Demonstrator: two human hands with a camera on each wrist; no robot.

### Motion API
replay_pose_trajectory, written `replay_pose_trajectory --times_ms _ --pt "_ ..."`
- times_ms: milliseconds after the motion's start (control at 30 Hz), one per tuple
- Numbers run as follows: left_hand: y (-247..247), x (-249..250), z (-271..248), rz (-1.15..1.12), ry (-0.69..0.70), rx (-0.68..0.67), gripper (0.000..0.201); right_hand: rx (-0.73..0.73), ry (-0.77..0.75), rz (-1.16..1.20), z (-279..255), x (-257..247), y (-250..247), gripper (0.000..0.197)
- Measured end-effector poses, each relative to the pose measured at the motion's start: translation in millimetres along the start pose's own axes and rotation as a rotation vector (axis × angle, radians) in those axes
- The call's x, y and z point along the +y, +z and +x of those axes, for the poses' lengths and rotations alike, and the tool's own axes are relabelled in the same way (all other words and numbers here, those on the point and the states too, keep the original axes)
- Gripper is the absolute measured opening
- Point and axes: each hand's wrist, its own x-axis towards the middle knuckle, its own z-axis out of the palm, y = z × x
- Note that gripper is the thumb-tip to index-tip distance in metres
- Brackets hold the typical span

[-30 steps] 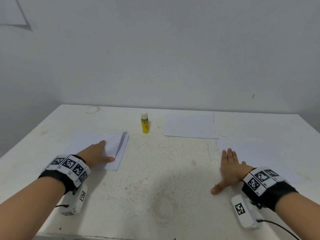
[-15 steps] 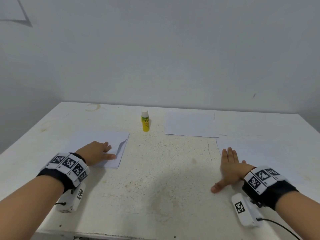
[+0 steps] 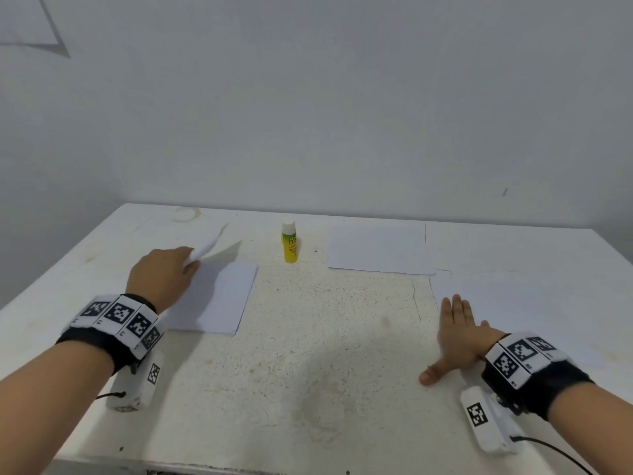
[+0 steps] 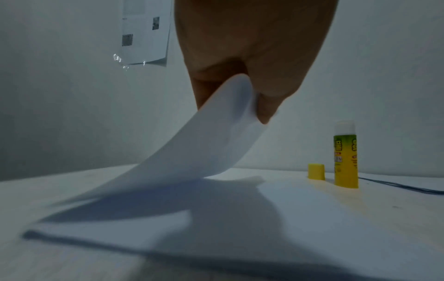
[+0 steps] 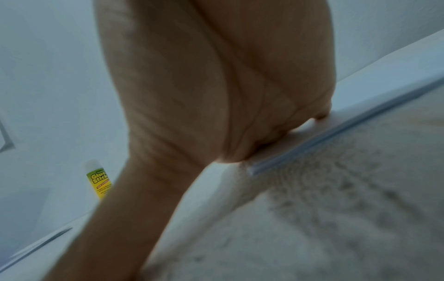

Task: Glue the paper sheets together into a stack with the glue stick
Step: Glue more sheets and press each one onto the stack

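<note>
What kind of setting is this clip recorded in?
Probably a bare recording corner rather than a home or office: a worn white table against plain grey walls, a marker sheet taped up, only paper sheets and a glue stick.

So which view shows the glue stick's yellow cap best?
The left wrist view: the yellow cap stands alone on the table beside the uncapped glue stick. In the head view the stick hides nearly all of it; in the right wrist view it is not visible.

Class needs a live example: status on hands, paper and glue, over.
Left hand pinches top sheet, lifting. Right hand flat on table. Glue stick upright, uncapped, untouched. Nothing in the way.
</note>
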Motion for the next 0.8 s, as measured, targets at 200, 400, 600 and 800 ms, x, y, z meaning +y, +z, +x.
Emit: replay_pose_trajectory --times_ms 200,400,600,800 --pt "-38.2 72.1 -17.5 0.204 0.173 0.028 0.026 0.010 -0.001 -0.006 0.9 0.5 0.6 0.170" --pt "-14.1 184.9 -61.6 0.196 0.392 -0.353 0.024 0.041 0.004 0.001 3.4 1.8 1.4 0.170" --pt "15.2 229.7 -68.0 0.117 0.455 -0.615 0.048 0.111 -0.075 -0.057 15.4 11.3 -15.5 0.184" --pt "30.6 212.4 -51.5 0.158 0.551 -0.682 0.033 0.324 -0.070 0.122 26.2 22.0 -37.0 0.068"
